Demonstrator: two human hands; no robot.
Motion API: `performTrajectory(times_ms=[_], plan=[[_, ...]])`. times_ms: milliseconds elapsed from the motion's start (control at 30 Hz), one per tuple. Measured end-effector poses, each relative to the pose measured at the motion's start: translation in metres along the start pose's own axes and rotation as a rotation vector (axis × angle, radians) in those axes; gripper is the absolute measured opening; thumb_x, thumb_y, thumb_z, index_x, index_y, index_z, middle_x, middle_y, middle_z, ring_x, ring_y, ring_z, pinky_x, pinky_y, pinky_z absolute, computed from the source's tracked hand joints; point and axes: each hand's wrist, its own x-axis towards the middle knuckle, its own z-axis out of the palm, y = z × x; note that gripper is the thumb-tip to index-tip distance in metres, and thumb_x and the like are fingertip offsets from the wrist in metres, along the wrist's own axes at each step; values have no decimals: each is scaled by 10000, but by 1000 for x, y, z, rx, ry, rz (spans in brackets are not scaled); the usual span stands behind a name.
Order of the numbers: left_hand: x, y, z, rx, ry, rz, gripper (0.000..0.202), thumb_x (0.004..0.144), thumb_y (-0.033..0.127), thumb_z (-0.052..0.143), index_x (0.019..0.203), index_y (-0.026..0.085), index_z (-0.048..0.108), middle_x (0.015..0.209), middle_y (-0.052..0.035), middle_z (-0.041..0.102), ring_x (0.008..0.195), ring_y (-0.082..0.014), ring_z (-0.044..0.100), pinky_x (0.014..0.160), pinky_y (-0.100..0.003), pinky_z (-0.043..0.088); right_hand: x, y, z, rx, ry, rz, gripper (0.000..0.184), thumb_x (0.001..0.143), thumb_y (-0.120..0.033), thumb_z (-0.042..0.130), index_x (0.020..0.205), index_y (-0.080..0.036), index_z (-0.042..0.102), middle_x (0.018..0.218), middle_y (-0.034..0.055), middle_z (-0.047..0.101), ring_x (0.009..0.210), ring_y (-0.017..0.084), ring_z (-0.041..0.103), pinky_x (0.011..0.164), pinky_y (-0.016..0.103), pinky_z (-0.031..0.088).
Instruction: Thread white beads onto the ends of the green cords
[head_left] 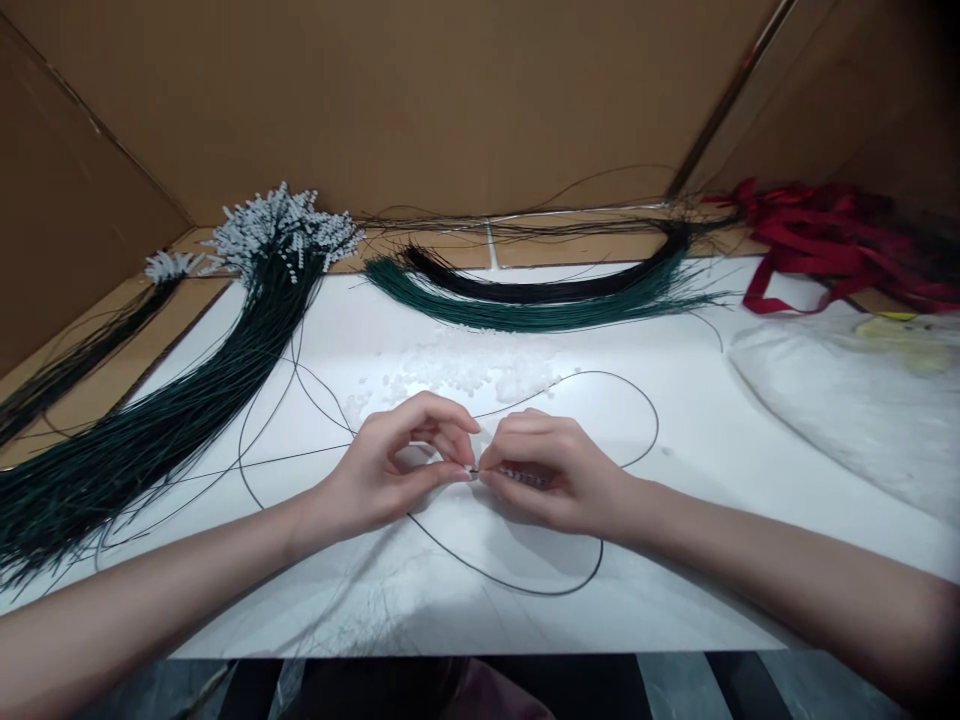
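Observation:
My left hand (394, 465) and my right hand (566, 470) meet over the middle of the white board, thumbs and forefingers pinched almost tip to tip. Between them runs a thin dark wire (517, 590), which loops out around both hands. A short row of small pale beads (529, 478) shows under my right fingers, on the wire. A small pale bit, probably a bead, sits at my left fingertips, partly hidden. Just beyond my hands lies a scatter of loose white beads (487, 375).
At left lies a thick bundle of dark green wires (202, 390) with white beaded tips (277, 235). Curved bundles of green wire (525, 315) and black wire (517, 290) lie behind the beads. Red ribbon (817, 245) and a clear plastic bag (862, 400) are at right. Cardboard walls (420, 100) enclose the back.

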Motion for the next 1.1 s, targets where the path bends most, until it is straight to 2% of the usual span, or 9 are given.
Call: performTrajectory(times_ms=[300,667,1100], plan=[[-2,0,-2,44,-7,-31,309,848,107,724,1109,208,593,911,-16,668,835,-110,662,759,-199,547,1,0,0,0,-3,8,120,884,-119,569,786,-139,636,646,-23,501,614,98,460,638,247,382],[0,1,-2,64,-3,22,284,850,130,727,1101,180,603,881,-34,664,828,-134,653,782,-241,554,1,-1,-1,4,4,9,126,892,-128,563,785,-149,626,641,-23,496,603,102,458,632,251,383],[0,-1,-2,37,-6,-8,287,854,125,722,1102,188,591,902,-31,653,850,-134,652,787,-240,547,1,-1,0,-5,5,9,128,892,-126,559,785,-153,623,644,-20,512,611,106,467,642,254,383]])
